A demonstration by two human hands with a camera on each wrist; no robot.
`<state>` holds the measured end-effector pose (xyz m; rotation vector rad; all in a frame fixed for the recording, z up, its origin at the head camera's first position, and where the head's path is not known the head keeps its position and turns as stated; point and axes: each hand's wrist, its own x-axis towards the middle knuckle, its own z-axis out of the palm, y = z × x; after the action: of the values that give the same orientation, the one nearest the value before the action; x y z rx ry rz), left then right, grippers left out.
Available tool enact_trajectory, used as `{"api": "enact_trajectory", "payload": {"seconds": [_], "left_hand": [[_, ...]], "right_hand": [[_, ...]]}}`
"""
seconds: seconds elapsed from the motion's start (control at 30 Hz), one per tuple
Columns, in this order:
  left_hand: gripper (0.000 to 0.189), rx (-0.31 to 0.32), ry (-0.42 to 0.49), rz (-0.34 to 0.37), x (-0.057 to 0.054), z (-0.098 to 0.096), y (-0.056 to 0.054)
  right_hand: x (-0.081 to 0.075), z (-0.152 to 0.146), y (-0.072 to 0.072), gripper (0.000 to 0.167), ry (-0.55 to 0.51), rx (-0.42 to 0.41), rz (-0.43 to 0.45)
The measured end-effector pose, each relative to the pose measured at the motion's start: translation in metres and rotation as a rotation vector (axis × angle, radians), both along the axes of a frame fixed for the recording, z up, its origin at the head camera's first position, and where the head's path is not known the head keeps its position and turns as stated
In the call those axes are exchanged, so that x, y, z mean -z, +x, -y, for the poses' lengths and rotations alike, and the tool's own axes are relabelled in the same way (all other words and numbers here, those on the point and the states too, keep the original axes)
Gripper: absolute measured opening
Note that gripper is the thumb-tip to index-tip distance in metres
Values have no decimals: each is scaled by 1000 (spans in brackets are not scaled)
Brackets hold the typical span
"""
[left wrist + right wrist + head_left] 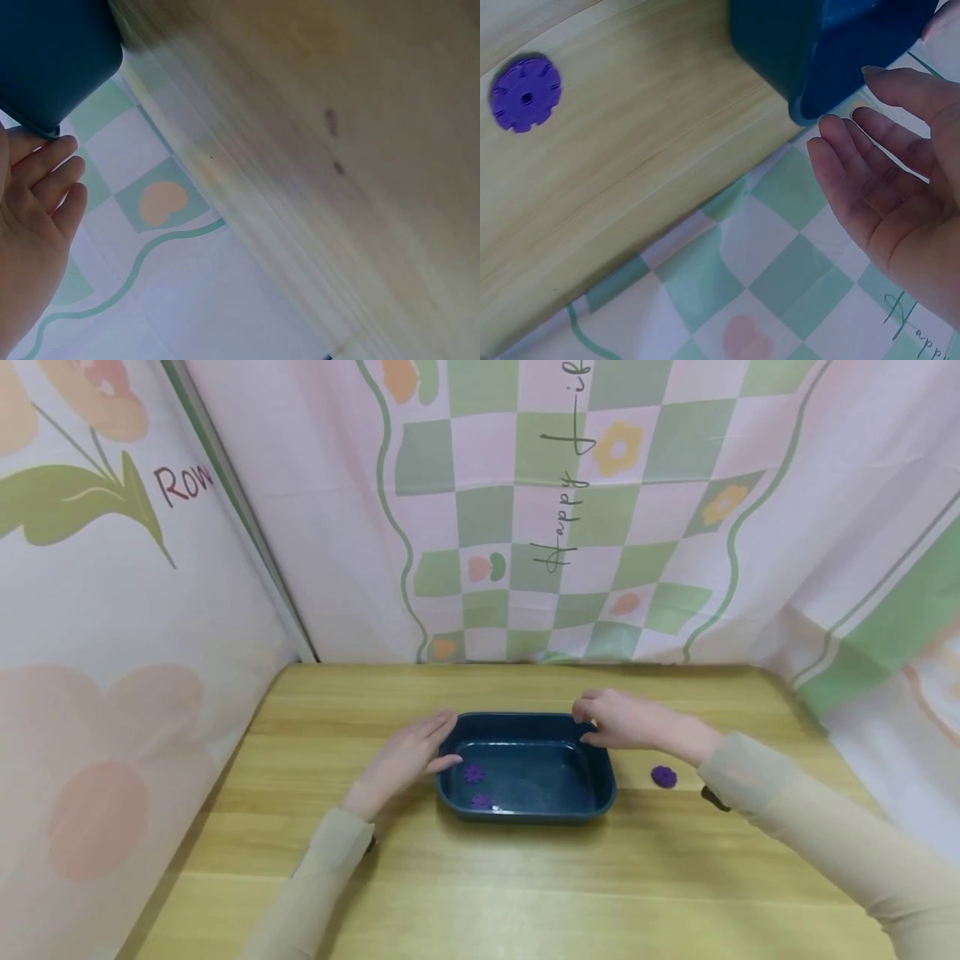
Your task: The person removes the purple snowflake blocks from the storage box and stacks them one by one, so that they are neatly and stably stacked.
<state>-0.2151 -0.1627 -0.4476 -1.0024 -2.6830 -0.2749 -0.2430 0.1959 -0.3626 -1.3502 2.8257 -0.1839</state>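
Note:
A dark blue rectangular basin (536,777) sits on the wooden table, its wall also showing in the left wrist view (60,52). Two purple notched discs, one farther back (473,773) and one nearer (482,802), lie inside at its left end. My left hand (405,760) rests against the basin's left end near the far corner, fingers fairly straight, thumb over the rim. At the far right corner, my right hand (622,718) has its thumb apart from loosely bent fingers, with nothing seen between them. Another purple disc (526,94), with a centre hole, lies to the basin's right.
The wooden table (450,893) reaches back to a checked curtain (555,527) along its far edge. Printed fabric (90,652) hangs at the left side, and more cloth (885,652) at the right.

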Motion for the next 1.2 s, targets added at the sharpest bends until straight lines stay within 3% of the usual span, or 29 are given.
{"api": "enact_trajectory", "payload": {"seconds": [0.47,0.73,1.2], "left_hand": [[69,2,-4,-3,-2,-1,0],[69,2,-9,-22,0,-1,-1],[69,2,2,-7,0,0,-1]], "right_hand": [[8,23,-6,21,-14,-81,-27],[8,36,-4,20,35,-41,43],[17,50,-10,22,28,-67,56]]}}
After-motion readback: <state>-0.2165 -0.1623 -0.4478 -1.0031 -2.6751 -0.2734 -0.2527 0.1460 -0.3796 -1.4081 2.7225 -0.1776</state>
